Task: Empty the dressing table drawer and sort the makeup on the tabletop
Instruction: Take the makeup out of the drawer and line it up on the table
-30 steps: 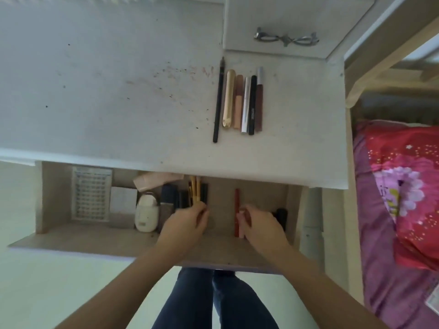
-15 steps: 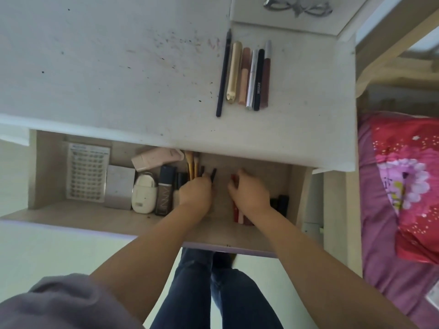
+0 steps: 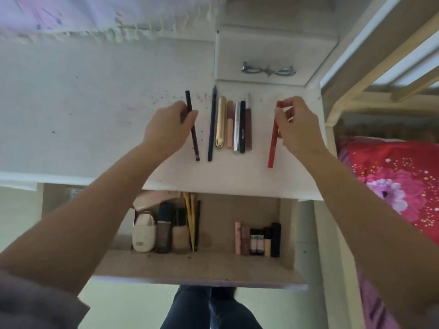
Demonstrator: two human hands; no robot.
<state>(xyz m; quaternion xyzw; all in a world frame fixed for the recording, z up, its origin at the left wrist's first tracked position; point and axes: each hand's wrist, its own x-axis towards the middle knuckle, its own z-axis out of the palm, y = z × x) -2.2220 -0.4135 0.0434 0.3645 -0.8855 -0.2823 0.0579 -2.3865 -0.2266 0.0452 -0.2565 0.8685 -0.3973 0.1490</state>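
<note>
Both hands out of drawer [image 3: 199,279], now up over tabletop [image 3: 95,110]. Left hand [image 3: 166,129] holds dark pencil [image 3: 193,131] just left of the row of sticks [image 3: 231,125], frame centre. Right hand [image 3: 298,129] pinches red pencil [image 3: 273,143] right of row. Red pencil gone from drawer; lipsticks [image 3: 257,239] at lower right now uncovered
</note>
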